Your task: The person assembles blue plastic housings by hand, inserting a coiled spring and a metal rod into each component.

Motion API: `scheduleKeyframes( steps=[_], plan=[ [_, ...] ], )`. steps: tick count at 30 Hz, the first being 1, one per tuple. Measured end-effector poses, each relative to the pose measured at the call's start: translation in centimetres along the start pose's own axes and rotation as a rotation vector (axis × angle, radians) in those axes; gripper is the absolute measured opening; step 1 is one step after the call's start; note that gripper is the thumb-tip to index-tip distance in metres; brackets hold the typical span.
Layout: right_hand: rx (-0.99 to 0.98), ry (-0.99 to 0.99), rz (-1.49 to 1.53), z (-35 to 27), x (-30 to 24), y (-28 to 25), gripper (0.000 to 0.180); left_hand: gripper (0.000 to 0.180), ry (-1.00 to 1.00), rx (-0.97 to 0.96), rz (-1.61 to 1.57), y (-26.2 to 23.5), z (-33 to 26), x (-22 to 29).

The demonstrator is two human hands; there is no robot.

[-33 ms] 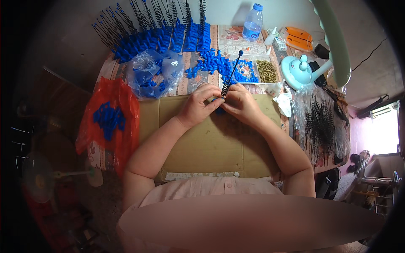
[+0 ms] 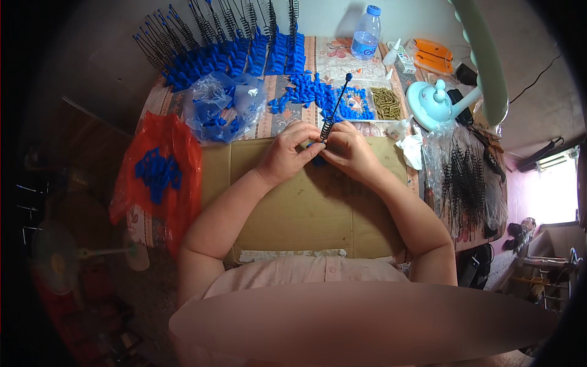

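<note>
Between my hands stands a black coil spring with a thin rod (image 2: 328,125) rising out of it, leaning a little right and tipped by a small blue knob. My left hand (image 2: 293,147) is closed at the foot of the spring, thumb and fingers pinched together. From the other side my right hand (image 2: 350,150) pinches the same foot. A blue plastic piece (image 2: 318,160) peeks out below my fingers, mostly hidden by them. Both hands are over a brown cardboard sheet (image 2: 287,214).
Rows of blue bases with upright springs (image 2: 260,52) fill the back left. Around the cardboard are a clear bag (image 2: 199,101), red bag (image 2: 189,159), loose blue parts (image 2: 312,88), brass-coloured pieces (image 2: 386,103), a bottle (image 2: 367,33), pale lamp (image 2: 428,107) and black springs (image 2: 465,183).
</note>
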State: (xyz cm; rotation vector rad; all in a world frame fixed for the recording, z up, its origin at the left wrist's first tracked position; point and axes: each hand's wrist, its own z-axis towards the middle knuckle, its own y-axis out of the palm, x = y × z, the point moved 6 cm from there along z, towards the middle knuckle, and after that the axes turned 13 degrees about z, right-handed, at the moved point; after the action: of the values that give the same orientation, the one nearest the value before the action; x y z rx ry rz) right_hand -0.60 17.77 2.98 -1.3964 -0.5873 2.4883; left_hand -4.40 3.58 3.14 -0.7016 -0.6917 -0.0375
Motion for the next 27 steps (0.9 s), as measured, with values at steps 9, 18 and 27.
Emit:
scheduleKeyframes(
  steps=[9,18,27],
  plan=[
    [0.005,0.013,0.018,-0.05,0.25,0.04,0.017,0.011,-0.002,-0.007,-0.003,0.05,0.04,-0.05],
    [-0.007,0.002,0.012,0.00,0.25,0.10,0.017,0.012,0.002,-0.006,-0.017,0.10,-0.03,-0.11],
    [0.000,0.000,0.018,-0.03,0.26,0.13,0.016,0.013,-0.010,-0.007,-0.002,0.11,0.02,-0.05]
  ],
)
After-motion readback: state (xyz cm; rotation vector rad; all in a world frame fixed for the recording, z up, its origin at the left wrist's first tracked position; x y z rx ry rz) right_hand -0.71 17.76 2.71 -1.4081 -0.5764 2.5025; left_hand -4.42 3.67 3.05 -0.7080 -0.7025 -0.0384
